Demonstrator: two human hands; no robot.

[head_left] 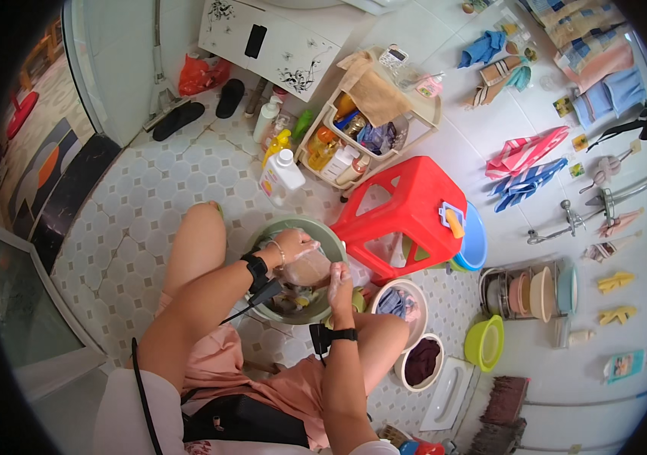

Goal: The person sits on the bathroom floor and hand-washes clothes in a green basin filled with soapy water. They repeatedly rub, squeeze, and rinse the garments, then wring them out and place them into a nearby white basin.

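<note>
A grey-green basin stands on the floor between my legs. Across it, a wet beige cloth with suds on it stretches between my two hands. My left hand, wearing a bracelet, is closed on its far edge. Over the right side of the basin my right hand makes a fist, closed on the cloth's right end; suds cover its knuckles. Below the cloth, more dark and light wet pieces lie in the basin, partly hidden by my hands.
A red plastic stool stands right of the basin. Beyond sit a white detergent bottle and a beige storage rack. Two white tubs hold clothes, one blue and pink, one dark. A lime-green basin stands farther right.
</note>
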